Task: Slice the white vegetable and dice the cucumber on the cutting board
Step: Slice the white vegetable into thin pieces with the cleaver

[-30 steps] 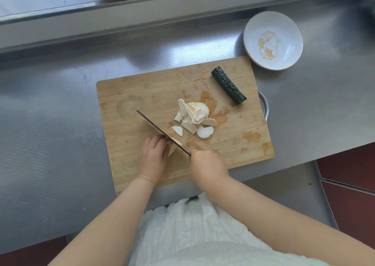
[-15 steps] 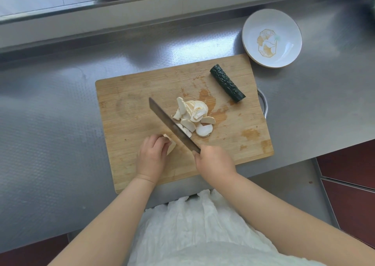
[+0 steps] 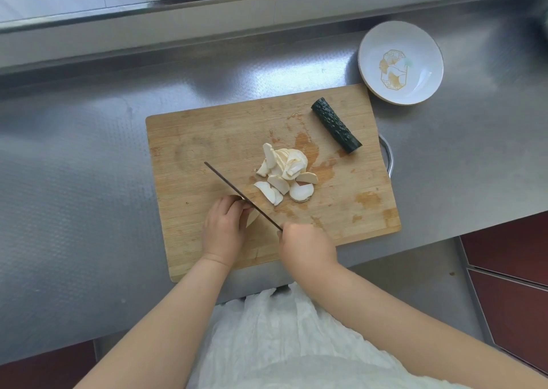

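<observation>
A wooden cutting board [image 3: 207, 139] lies on the steel counter. My left hand [image 3: 224, 228] curls its fingers over the remaining piece of white vegetable [image 3: 253, 217], mostly hidden beneath them. My right hand [image 3: 305, 244] grips the handle of a knife [image 3: 241, 196], whose blade stands edge-down right against my left fingertips. A pile of white slices [image 3: 283, 175] lies just right of the blade. A dark green cucumber piece [image 3: 336, 125] rests at the board's far right corner, untouched.
A white bowl [image 3: 427, 44] with a gold pattern stands on the counter beyond the board's far right corner. A metal handle [image 3: 388, 158] sticks out from under the board's right edge. The counter's front edge runs close to my body.
The knife, tilted flat toward the slice pile half a second ago, has come back upright against my left fingers. My left hand stays on the vegetable piece.
</observation>
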### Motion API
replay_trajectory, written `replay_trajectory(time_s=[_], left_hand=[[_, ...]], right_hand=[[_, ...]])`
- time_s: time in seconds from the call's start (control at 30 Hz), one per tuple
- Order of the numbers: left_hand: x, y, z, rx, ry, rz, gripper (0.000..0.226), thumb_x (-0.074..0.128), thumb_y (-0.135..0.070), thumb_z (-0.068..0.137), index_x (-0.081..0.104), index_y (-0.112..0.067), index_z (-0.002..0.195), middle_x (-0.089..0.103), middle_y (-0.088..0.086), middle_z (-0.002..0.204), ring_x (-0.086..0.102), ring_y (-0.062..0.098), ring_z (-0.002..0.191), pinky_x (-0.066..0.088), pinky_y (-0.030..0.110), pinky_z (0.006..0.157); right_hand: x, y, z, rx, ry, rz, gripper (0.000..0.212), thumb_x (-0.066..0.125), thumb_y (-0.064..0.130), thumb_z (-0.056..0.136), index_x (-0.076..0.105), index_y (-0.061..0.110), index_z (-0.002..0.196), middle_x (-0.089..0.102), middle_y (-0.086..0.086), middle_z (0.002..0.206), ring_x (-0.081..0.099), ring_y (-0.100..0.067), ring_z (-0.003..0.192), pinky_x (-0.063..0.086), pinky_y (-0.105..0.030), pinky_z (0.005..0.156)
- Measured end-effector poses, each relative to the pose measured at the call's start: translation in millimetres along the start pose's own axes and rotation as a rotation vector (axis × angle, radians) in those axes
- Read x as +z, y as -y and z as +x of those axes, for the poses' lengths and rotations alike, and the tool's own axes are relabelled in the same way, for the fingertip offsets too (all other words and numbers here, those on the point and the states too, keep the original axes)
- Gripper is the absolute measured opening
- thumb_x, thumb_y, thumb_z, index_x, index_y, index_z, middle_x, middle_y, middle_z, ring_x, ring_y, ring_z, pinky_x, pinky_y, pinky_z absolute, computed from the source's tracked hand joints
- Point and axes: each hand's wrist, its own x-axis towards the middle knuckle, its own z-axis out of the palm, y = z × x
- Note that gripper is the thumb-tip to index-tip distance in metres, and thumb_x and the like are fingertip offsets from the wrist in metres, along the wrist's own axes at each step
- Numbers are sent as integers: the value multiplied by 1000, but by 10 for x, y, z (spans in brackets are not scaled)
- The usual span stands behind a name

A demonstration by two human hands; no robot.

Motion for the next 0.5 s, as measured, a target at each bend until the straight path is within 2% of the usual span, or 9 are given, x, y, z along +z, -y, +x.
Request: replay_trajectory(time_s=[0.1, 0.17, 0.27, 0.33, 0.4, 0.5], left_hand=[[-6, 2, -2, -4, 16, 0, 27, 50, -19, 86, 68, -1, 79, 65, 13, 81, 50, 25, 76, 47, 33, 57], [-15, 3, -8, -7, 45, 4, 22, 55, -17, 86, 69, -1, 80, 65, 13, 82, 57, 32, 73, 48, 35, 58], [-32, 5, -3, -24, 82, -2, 4, 71, -5, 80, 70, 0, 79, 65, 13, 83, 59, 34, 71, 49, 38, 58], [-48, -4, 0, -38, 97, 12, 5, 75, -2, 77, 70, -2, 77, 65, 11, 81, 58, 32, 70, 48, 37, 56], [-60, -9, -10, -34, 102, 21, 8, 77, -1, 75, 70, -3, 75, 64, 10, 80, 58, 31, 68, 48, 36, 54], [-59, 10, -27, -31, 107, -1, 7, 76, 1, 75, 69, -1, 76, 64, 13, 84, 59, 33, 72, 48, 38, 55]], right_hand=[[-22, 66, 40, 32, 40, 31, 20, 44, -1, 86, 46, 18, 79, 39, 1, 60, 43, -23, 59, 22, -23, 43], [-20, 81, 79, 56, 68, 78, 20, 43, 0, 87, 45, 18, 80, 49, -2, 67, 45, -24, 62, 28, -24, 45], [-12, 12, 147, 84, 66, 172, 12, 46, 18, 95, 56, 18, 90, 62, -5, 82, 51, -25, 67, 36, -27, 51], [-26, -62, 191, 108, 71, 278, 19, 46, 33, 96, 57, 20, 89, 56, 0, 71, 54, -24, 68, 37, -27, 51], [-40, -128, 195, 127, 51, 342, 24, 45, 38, 96, 54, 19, 85, 51, 3, 65, 55, -22, 66, 38, -27, 51], [-36, -184, 111, 69, -25, 243, 26, 42, 37, 98, 58, 19, 90, 51, 3, 64, 52, -22, 63, 37, -27, 49]])
